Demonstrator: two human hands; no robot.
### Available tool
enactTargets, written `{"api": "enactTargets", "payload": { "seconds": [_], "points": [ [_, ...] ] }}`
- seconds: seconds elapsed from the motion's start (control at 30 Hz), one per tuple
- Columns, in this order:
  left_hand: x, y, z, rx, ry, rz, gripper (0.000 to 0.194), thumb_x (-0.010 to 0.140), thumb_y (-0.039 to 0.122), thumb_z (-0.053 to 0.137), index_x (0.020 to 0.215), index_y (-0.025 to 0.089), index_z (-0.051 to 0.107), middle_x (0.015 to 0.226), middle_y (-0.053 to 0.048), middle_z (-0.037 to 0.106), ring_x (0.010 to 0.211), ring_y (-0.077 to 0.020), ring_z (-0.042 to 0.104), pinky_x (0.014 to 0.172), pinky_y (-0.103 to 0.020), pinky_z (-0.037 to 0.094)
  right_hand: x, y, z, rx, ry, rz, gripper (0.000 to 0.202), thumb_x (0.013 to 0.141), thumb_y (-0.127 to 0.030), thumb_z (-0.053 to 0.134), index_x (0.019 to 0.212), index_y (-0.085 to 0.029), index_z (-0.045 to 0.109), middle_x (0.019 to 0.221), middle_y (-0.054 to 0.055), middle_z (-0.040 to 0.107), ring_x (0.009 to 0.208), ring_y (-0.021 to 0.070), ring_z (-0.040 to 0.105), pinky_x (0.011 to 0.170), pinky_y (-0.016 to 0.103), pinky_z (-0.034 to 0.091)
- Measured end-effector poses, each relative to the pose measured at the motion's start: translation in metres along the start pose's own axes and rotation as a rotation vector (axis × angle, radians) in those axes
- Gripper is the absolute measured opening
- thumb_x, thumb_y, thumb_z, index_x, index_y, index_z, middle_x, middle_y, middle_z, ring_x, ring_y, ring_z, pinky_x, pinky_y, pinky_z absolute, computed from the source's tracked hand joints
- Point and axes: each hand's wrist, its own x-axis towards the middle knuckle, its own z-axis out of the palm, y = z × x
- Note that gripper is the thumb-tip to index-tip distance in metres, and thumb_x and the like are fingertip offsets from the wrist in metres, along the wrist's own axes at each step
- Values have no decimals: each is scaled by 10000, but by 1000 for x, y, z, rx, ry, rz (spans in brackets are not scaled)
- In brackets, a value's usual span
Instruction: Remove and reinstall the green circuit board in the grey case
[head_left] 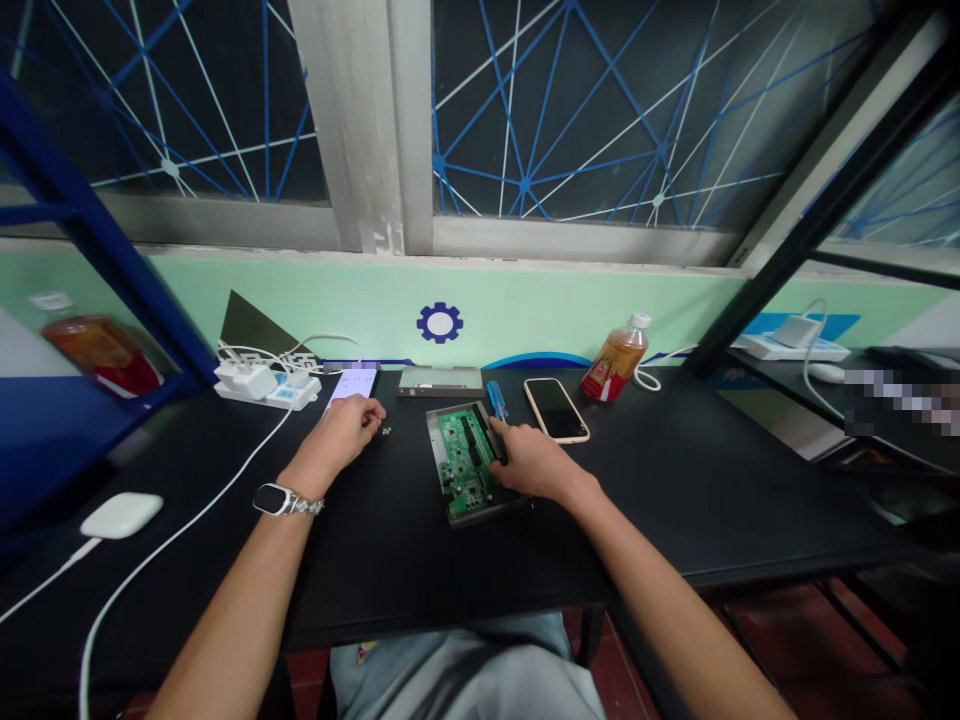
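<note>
A green circuit board [466,460] in a shallow metal casing lies flat on the black table, slightly turned. My right hand [529,460] is closed at its right edge, with index finger and thumb around a dark strip there. My left hand [352,430] is pinched just above the table, left of the board; whatever lies between its fingertips is too small to make out. Several tiny screws [386,431] rest beside those fingertips. Behind the board lies a blue-handled screwdriver [496,400], close to my right index finger. A flat metal cover [440,382] lies against the wall.
A lit phone [356,383] lies behind my left hand, a dark-screened phone [556,410] right of the board. A drink bottle [616,358] stands near the wall. At left are a power strip [289,390], a white charging case [121,515] and a long cable [202,515].
</note>
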Motion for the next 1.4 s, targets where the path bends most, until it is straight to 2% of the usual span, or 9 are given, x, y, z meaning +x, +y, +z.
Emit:
{"api": "enactTargets", "payload": {
  "seconds": [0.23,0.47,0.6,0.7,0.8,0.97,1.17,1.3,1.4],
  "points": [
    [-1,9,8,126,-2,-18,123,806,295,639,821,204,721,861,-97,689,816,-246,639,703,-312,454,0,-3,2,60,-3,22,662,808,-330,616,1422,-134,468,1004,158,724,937,319,694,735,329,445],
    [-3,19,11,178,33,5,128,804,195,602,776,188,726,872,-116,648,829,-269,614,741,-346,452,-1,-10,8,76,29,22,695,807,-333,610,1451,-129,447,1050,170,725,975,333,693,779,347,464],
    [-2,22,11,135,58,68,140,838,208,581,783,190,708,872,-107,630,865,-268,602,781,-356,453,3,-9,12,107,42,20,715,813,-389,637,1459,-142,456,1072,168,725,969,324,696,767,342,470],
    [-1,32,13,-12,93,114,177,897,277,553,857,190,701,885,-85,638,845,-233,605,772,-335,459,9,0,10,212,81,62,665,859,-523,603,1413,-168,505,1023,142,729,911,280,698,725,314,466],
    [-1,45,17,-214,79,116,220,930,332,537,891,181,691,862,-62,658,778,-193,609,726,-299,464,16,17,6,250,179,201,452,900,-516,552,1206,-192,621,963,114,725,858,245,688,705,300,453],
    [-3,59,30,-455,53,58,241,915,388,577,906,174,689,855,-53,701,778,-182,635,720,-282,476,24,44,9,211,137,353,303,791,-491,679,862,-197,674,882,106,719,818,273,686,684,331,449],
    [0,63,44,-700,26,-25,266,845,422,661,888,159,672,814,-62,714,742,-174,650,704,-283,506,35,46,21,522,75,260,95,714,-215,702,653,-160,655,695,60,699,704,182,665,646,258,438],
    [0,67,49,-947,-2,-136,330,794,444,728,912,146,651,875,-90,738,763,-172,664,715,-289,518,37,46,18,630,87,231,164,794,-262,623,663,-167,596,550,-3,612,514,115,556,512,217,388],
    [-2,73,49,-1133,0,-219,349,795,428,754,955,135,652,956,-105,744,837,-167,673,791,-296,525,37,47,12,946,171,183,170,856,-325,565,759,-189,535,525,-46,565,411,84,446,424,201,334]
  ]
}}
